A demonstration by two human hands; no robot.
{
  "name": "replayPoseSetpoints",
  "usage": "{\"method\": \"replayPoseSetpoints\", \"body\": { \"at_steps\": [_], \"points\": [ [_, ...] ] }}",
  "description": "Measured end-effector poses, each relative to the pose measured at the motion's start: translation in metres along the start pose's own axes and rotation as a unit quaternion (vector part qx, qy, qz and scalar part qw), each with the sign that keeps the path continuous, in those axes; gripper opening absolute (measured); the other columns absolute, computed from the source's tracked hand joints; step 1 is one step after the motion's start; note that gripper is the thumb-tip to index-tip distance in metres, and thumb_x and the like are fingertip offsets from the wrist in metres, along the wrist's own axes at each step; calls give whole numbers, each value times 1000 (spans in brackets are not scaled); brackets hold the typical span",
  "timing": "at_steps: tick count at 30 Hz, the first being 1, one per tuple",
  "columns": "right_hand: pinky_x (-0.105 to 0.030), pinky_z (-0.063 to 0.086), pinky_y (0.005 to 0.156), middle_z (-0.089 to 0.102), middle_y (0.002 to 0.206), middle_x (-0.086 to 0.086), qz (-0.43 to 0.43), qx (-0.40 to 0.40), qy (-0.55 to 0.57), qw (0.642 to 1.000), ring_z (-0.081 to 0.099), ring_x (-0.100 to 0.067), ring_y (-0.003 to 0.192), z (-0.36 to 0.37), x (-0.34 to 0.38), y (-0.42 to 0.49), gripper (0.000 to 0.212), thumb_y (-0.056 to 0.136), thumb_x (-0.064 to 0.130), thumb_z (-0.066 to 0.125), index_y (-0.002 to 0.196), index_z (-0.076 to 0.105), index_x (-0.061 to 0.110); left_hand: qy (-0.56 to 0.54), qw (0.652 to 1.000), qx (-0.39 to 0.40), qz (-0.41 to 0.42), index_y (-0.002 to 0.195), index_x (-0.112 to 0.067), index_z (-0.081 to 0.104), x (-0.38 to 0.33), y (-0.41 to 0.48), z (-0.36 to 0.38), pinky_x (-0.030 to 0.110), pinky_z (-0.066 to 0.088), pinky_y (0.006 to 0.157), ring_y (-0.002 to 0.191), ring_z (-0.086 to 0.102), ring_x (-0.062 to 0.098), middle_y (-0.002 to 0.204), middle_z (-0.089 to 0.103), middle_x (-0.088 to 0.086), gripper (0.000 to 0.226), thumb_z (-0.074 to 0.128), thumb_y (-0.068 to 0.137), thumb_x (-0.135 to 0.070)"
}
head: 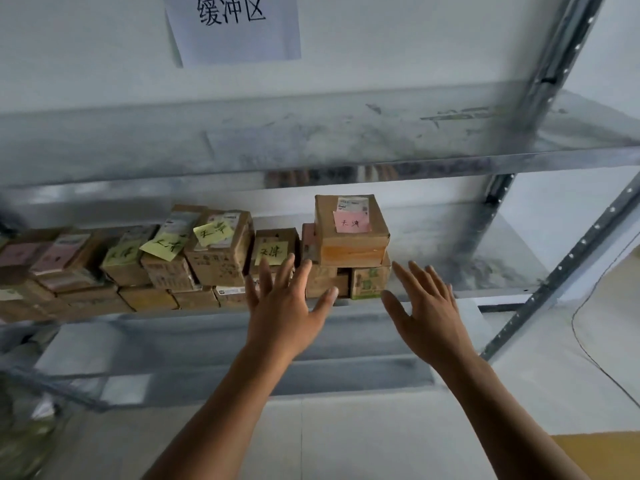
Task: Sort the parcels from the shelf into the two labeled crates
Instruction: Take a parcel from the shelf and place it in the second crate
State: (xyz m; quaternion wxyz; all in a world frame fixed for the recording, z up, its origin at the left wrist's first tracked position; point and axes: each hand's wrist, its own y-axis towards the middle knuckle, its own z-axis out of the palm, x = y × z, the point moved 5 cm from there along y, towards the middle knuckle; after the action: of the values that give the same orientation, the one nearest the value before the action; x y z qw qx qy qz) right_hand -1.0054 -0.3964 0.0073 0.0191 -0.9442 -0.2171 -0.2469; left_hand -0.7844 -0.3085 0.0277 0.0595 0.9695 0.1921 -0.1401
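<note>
Squarely label-outward, the pink-noted box sits stacked just above and between the left hand and right hand, both spread wide, empty.

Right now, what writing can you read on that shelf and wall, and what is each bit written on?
"缓冲区": white paper sheet on the wall.
"天津": pink note on the topmost box.
"天津": nearest yellow note, on the neighbouring box to the left.
"天津", less certain: second yellow note, further left.
Too blurred or small to read: remaining notes further left, printed shipping labels.
</note>
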Motion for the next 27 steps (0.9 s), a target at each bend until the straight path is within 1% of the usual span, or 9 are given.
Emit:
{"method": "replayPoseSetpoints", "body": {
  "at_steps": [3,9,11,13,16,18,21,24,27],
  "points": [
    [-51,4,129,12,174,4,9,0,14,1000,-1,-22,162,4,-10,29,69,102,66,34,165,16,42,-10,1000,11,-12,160,-38,18,-3,27,8,60,-3,124,156,-13,32,171,8,-5,85,18,89,-84],
    [-59,19,128,22,173,0,43,-17,3,999,7,-26,162,18,-27,83,76,97,74,27,164,22,39,-73,997,5,-21,160,-34,12,0,101,24,60,11,124,157,-4,36,171,6,-3,84,29,92,-80],
    [-60,21,127,26,172,-2,56,-27,4,998,10,-28,161,20,-28,97,79,95,75,27,164,25,35,-78,997,10,-12,161,-30,10,2,123,34,59,10,125,156,-5,36,171,6,0,87,31,93,-79],
    [-61,23,126,29,170,-4,63,-40,-3,997,14,-29,160,21,-26,108,81,96,78,23,163,28,33,-95,995,5,5,160,-26,12,4,143,45,59,14,124,156,1,36,169,11,2,88,34,92,-78],
    [-59,24,125,32,170,-4,84,-47,-10,995,16,-28,160,22,-22,122,90,89,84,20,162,31,31,-159,987,2,25,157,-20,21,6,167,61,58,25,120,152,18,36,163,27,9,91,36,88,-79],
    [-58,24,126,32,170,-3,98,-47,-15,994,17,-28,160,26,-19,131,95,87,86,19,162,31,30,-252,967,12,26,155,-20,27,7,176,73,54,38,114,145,33,32,156,35,10,90,41,86,-76],
    [-55,22,127,32,169,-3,138,-56,-7,989,18,-29,159,28,-18,143,101,83,88,21,163,32,27,-403,914,39,13,151,-33,27,9,174,90,49,56,96,128,52,21,147,42,2,79,54,86,-70],
    [-57,28,124,45,162,-4,162,-50,16,985,28,-33,155,40,-19,150,103,83,93,23,159,39,27,-461,886,53,3,143,-40,33,12,169,100,46,57,95,121,57,16,137,50,-3,71,57,84,-71],
    [-58,40,114,62,138,-5,176,-64,87,978,46,-36,139,53,-21,149,101,81,95,34,150,53,24,-471,880,50,18,137,-45,37,12,168,97,20,50,89,114,52,1,124,48,-22,58,53,85,-65]
  ]
}}
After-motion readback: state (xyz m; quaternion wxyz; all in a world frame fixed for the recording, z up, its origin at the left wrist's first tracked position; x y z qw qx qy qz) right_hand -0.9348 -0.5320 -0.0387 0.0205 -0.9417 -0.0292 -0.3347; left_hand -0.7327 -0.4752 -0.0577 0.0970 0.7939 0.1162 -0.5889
